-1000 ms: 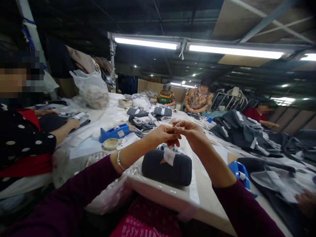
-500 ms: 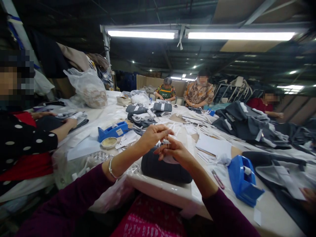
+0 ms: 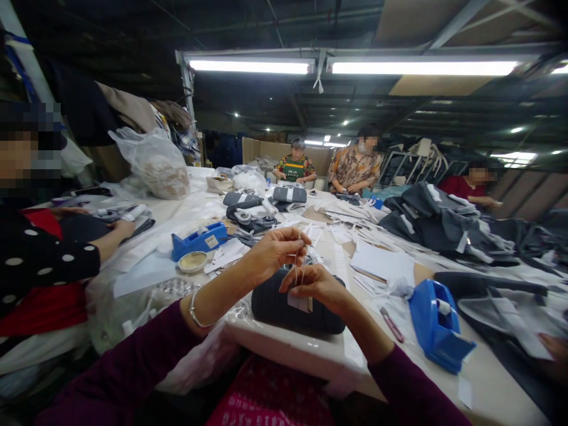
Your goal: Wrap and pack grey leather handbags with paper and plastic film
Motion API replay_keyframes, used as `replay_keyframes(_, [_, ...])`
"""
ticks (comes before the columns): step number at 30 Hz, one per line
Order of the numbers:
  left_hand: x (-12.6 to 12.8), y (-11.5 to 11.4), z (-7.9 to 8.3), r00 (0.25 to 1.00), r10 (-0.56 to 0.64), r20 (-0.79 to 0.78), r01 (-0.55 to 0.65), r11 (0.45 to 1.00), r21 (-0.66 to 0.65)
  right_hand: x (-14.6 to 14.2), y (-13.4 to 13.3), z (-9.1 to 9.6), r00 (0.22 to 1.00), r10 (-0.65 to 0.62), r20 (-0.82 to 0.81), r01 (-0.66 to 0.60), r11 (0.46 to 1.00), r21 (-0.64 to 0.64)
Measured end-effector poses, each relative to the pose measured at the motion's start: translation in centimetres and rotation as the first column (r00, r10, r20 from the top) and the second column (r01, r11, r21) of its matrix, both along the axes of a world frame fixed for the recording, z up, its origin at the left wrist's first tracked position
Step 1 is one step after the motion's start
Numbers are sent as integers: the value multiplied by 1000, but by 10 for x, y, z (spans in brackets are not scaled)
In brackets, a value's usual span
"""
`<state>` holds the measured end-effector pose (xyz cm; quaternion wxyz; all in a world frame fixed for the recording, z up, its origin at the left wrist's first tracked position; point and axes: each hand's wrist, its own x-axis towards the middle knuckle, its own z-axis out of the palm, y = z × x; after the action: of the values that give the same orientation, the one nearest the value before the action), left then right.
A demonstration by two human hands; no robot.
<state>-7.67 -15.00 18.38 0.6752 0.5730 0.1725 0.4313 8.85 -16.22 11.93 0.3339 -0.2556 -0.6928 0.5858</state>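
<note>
My left hand (image 3: pixel 275 253) is raised above the table with its fingers pinched on a thin pale string (image 3: pixel 296 269) that hangs down. My right hand (image 3: pixel 317 285) sits just below it, fingers closed on the string's lower end and on a small white tag (image 3: pixel 299 302). Both hands hover over a dark folded garment (image 3: pixel 277 307) lying at the near edge of the white table (image 3: pixel 310 349). I wear dark purple sleeves and a bracelet on the left wrist.
A blue tape dispenser (image 3: pixel 436 324) stands to the right, another blue tape dispenser (image 3: pixel 199 239) to the left beside a small round dish (image 3: pixel 192 261). A red-handled tool (image 3: pixel 391 323) lies near it. A person in a dotted top (image 3: pixel 39 260) sits at my left; other people work across the table among grey garments (image 3: pixel 444 228).
My hands came apart from a joined position at chest height. The right hand dropped toward the dark garment with the tag while the left stayed raised, pulling the string taut.
</note>
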Motion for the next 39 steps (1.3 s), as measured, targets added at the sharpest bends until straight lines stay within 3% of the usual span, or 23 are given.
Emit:
replay_keyframes(6, [1, -15, 13, 995, -90, -49, 89, 996, -24, 3, -6, 7, 1000, 18, -15, -17, 996, 85])
replay_keyframes(13, [5, -7, 9, 997, -68, -36, 69, 997, 34, 6, -13, 10, 997, 79, -8, -78, 994, 80])
replay_keyframes(17, [13, -8, 9, 996, -84, 26, 84, 996, 31, 4, -10, 4, 999, -9, 42, 4, 993, 115])
replay_keyframes(24, [16, -16, 16, 995, -71, 65, 71, 997, 10, 1, -16, -6, 984, -131, -121, 133, 991, 7])
replay_keyframes(27, [12, -8, 10, 994, -1, 114, -1, 1000, 17, 1, -21, -7, 954, -191, -233, 190, 981, -25])
replay_keyframes(31, [7, 14, -1, 972, 114, 204, -93, 989, -112, 6, -17, -9, 854, -319, -412, 274, 947, -165])
replay_keyframes(36, [13, 47, -15, 967, 185, 172, -130, 948, -291, 29, 6, -5, 848, -453, -277, 400, 888, -228])
replay_keyframes(39, [24, 71, -22, 962, 207, 178, -140, 934, -329, 49, 29, 0, 863, -460, -210, 425, 885, -191])
